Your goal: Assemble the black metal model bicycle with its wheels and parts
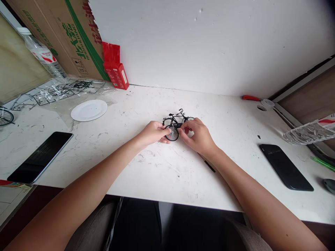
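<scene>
A small black model bicycle (176, 123) stands on the white marbled table (162, 164), a little beyond its middle. My left hand (153, 132) is curled round the bicycle's near wheel from the left, fingers pinched on it. My right hand (197, 136) closes on the frame from the right, fingertips at the middle of the bicycle. Both hands rest on the tabletop. A thin black stick (208, 164), perhaps a tool, lies under my right wrist.
A white paper plate (89, 109) and clear plastic part frames (60, 91) lie at the back left, by a red box (117, 74), a bottle (43, 54) and a cardboard box (65, 33). One dark phone (40, 157) lies left, another phone (285, 166) right. A red-handled tool (250, 98) sits by the wall.
</scene>
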Motion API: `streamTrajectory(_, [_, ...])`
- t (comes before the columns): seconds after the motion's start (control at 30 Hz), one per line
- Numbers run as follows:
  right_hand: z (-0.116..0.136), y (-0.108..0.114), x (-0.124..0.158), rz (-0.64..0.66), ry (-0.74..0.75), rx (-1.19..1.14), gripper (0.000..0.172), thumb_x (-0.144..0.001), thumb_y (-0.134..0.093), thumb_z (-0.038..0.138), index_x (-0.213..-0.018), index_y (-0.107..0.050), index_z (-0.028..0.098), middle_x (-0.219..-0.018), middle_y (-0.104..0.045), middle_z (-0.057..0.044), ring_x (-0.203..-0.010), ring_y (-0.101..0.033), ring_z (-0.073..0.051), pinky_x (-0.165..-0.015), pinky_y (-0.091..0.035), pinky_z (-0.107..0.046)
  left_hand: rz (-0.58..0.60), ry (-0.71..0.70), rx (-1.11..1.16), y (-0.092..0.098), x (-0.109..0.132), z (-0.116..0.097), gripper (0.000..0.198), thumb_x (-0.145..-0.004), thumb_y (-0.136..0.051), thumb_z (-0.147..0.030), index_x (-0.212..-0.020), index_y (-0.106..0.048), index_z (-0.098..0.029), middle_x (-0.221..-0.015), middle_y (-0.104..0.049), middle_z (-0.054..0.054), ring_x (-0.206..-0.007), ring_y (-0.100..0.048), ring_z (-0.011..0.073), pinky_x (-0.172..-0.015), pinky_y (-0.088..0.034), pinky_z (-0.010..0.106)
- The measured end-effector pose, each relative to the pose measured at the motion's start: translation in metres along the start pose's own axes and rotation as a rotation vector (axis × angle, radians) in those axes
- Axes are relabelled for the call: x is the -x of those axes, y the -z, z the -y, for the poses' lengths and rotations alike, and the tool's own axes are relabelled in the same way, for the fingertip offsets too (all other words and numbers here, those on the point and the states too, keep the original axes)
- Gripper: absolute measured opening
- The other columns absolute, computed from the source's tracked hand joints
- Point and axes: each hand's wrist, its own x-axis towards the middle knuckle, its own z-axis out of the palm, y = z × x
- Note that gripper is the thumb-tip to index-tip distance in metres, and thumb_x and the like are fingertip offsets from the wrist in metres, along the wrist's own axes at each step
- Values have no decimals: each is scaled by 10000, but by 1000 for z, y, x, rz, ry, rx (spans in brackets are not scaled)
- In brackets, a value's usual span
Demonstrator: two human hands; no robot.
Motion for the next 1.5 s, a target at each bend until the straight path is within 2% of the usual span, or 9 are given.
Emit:
streamTrajectory(0.13, [9, -6, 1, -25, -15, -57, 154, -1016, -645, 339, -956, -740, 234, -780, -713, -44, -826, -617, -236, -706, -477, -361, 21, -5, -21, 0, 1, 0, 263, -898, -835, -343, -927, -728, -104, -977, -826, 120, -733, -814, 200, -767, -644, 303])
streamTrajectory(0.4, [13, -18, -2, -47, -143, 39, 315, -1012, -661, 415, -769, -718, 223, -702, -689, -47, -738, -633, -223, -628, -419, -352, 9, -14, -25, 0, 2, -1, 310, -836, -884, -378, -882, -729, -114, -934, -814, 104, -717, -811, 200, -755, -636, 292])
streamTrajectory(0.7, [12, -19, -3, 19, -165, -30, 218, -994, -663, 366, -897, -799, 225, -767, -747, -44, -706, -636, -200, -616, -422, -329, -7, -16, -7, -1, -2, 2, 211, -890, -826, -273, -1019, -744, -128, -1009, -822, 96, -716, -813, 198, -776, -664, 303])
streamTrajectory(0.9, [11, -20, -5, 75, -213, -117, 192, -990, -633, 343, -889, -740, 218, -690, -689, -7, -610, -575, -163, -602, -419, -312, -36, 1, -4, -4, 0, -1, 347, -892, -819, -223, -1204, -703, -123, -1007, -822, 89, -677, -800, 184, -736, -655, 295])
streamTrajectory(1.17, [15, -18, -3, 77, -253, -40, 119, -955, -613, 332, -883, -612, 239, -633, -645, 12, -552, -563, -171, -557, -389, -314, 2, -7, -20, -2, 3, -4, 273, -897, -826, -299, -1072, -721, -116, -1006, -818, 95, -683, -796, 172, -760, -636, 289])
streamTrajectory(1.33, [14, -17, -2, 99, -247, -88, 154, -980, -591, 357, -895, -631, 235, -622, -637, 11, -535, -549, -165, -545, -387, -314, 8, -25, -18, -1, 0, 0, 321, -870, -856, -346, -1064, -723, -127, -1012, -819, 95, -680, -790, 169, -751, -636, 294])
streamTrajectory(1.5, [16, -13, -2, 100, -231, -18, 123, -968, -599, 333, -909, -638, 233, -635, -641, 10, -537, -540, -164, -547, -381, -313, 11, -50, -53, -2, -1, 3, 329, -867, -859, -350, -1075, -720, -137, -989, -814, 88, -684, -794, 179, -727, -639, 300])
